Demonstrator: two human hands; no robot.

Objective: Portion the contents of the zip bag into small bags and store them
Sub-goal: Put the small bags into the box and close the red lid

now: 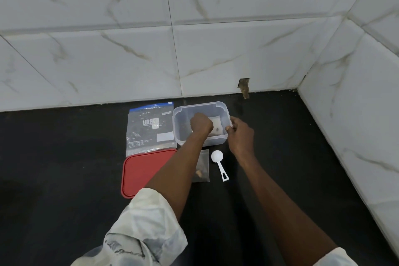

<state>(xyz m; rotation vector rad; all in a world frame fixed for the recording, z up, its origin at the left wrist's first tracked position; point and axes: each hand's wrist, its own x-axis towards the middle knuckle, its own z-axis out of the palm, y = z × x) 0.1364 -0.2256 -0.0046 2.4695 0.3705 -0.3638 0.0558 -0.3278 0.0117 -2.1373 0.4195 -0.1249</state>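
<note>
- Nearest me, the red lid (140,170) lies flat on the dark counter (54,168), with a small filled bag (203,166) and a white scoop (219,163) just right of it.
- My left hand (201,124) is fisted inside the clear container (199,123), above a small bag (216,125); I cannot tell what it grips.
- My right hand (240,136) pinches the container's right rim.
- The zip bag (151,128) lies flat, left of the container, near the tiled wall (194,28).

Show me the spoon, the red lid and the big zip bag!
spoon (216,156): head view, on its round white bowl.
red lid (142,170): head view, on its flat top, left of the arm.
zip bag (151,130): head view, on its clear front, below the print.
</note>
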